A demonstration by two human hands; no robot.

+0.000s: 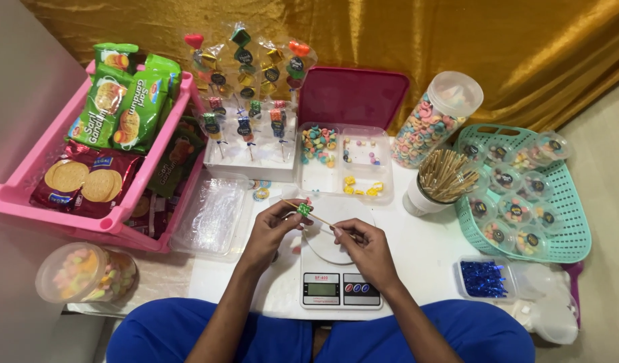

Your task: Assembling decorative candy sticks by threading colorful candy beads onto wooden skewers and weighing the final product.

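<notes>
- Two hands meeting above a scale (341, 286), sharing one skewer (323, 220).
- Left hand (272, 232) pinching the skewer's far end between narrowed fingertips, right beside a green ring (304, 210) threaded on it.
- Right hand (366, 249) gripping the near end, fingers closed around the stick.
- Skewer slanting between both hands, over the scale's round white plate (333, 254).
- Just beyond the left hand: a clear tray (344, 161) of coloured cereal rings and a foam block (249, 161) bristling with finished wrapped sticks.
- Left of the left hand: an empty clear lid (212, 215), then a pink crate (27, 195) of biscuit packs.
- Right of the right hand: a cup of skewers (444, 178), a teal basket (571, 215) of filled cups, a box of blue ties (484, 279).
</notes>
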